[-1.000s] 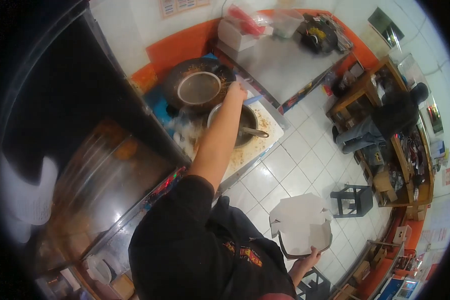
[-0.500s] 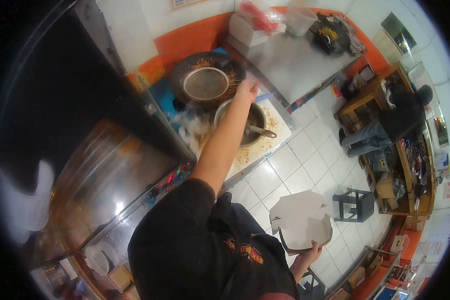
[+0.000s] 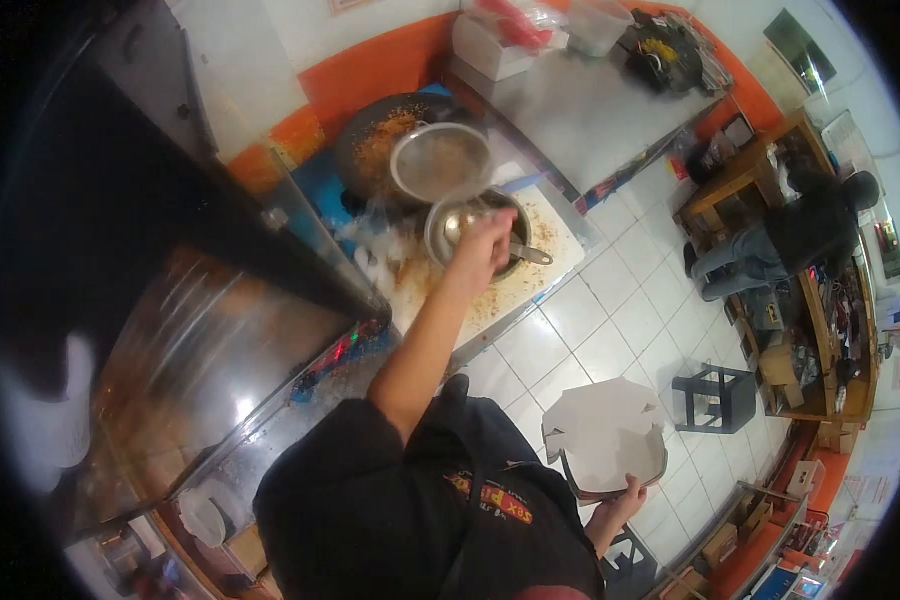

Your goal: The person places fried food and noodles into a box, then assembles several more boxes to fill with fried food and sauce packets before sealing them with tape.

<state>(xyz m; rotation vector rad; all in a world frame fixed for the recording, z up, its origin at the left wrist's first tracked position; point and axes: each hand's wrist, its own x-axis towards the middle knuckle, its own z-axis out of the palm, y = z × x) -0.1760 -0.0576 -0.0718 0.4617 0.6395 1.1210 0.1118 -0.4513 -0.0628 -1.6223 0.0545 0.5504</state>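
Note:
My left hand (image 3: 488, 243) is closed at the end of a round strainer (image 3: 442, 160); motion blurs the handle between them. The strainer is tilted over the near edge of the dark wok (image 3: 365, 140), which has brown crumbs inside. Beneath my left hand stands a metal pot (image 3: 436, 238), with a ladle (image 3: 533, 255) whose handle sticks out over the rim. Lower right, my right hand (image 3: 622, 503) grips the edge of a white cardboard box (image 3: 610, 435), thumb on top and the other fingers mostly hidden below.
Crumbs lie scattered on the white worktop (image 3: 545, 255) around the pot. A metal counter (image 3: 590, 120) at the back carries a white box and a clear tub. Another person (image 3: 810, 230) stands at wooden shelves. A black stool (image 3: 715, 398) is on the tiled floor.
My left hand has come nearer to me, over the pot, and the strainer has shifted right, away from the wok's middle. My right hand and the box have barely moved.

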